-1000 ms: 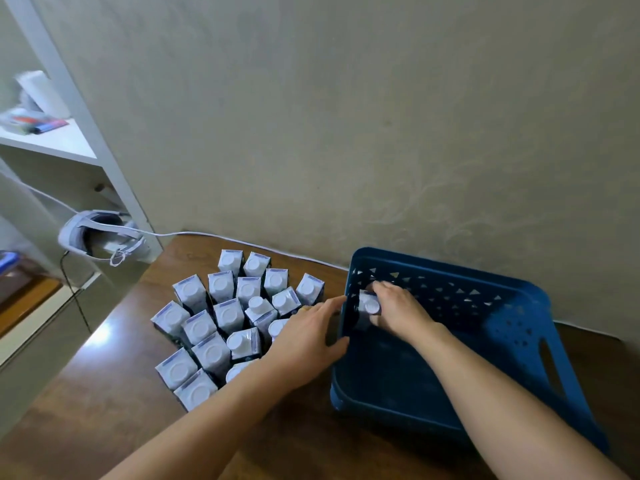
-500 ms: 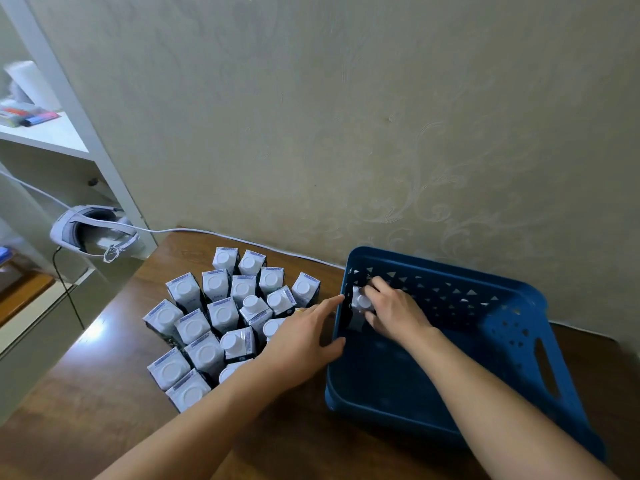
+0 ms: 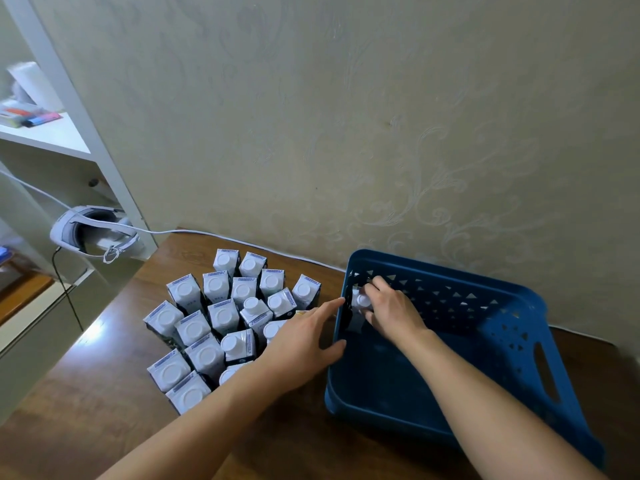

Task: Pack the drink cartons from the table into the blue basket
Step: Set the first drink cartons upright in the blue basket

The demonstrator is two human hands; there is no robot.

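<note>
Several white-topped drink cartons point(image 3: 221, 317) stand close together on the brown table point(image 3: 86, 420), left of the blue basket point(image 3: 512, 344). Inside the basket's far left corner, my right hand point(image 3: 391, 311) is shut on one carton point(image 3: 360, 301) with a white cap, held against the basket's left wall. My left hand point(image 3: 301, 344) lies with fingers spread over the right edge of the carton group, its fingertips touching the basket's left rim. I cannot see whether it grips a carton beneath it. The rest of the basket floor is bare.
A patterned wall point(image 3: 381, 133) runs right behind the basket and the cartons. A white headset point(image 3: 90, 233) with a cable lies on a white shelf unit point(image 3: 69, 140) at the left. A white cable point(image 3: 214, 235) trails along the table's back edge.
My right hand has carried the carton a little further into the basket's far left corner. My left hand has stayed by the basket's rim.
</note>
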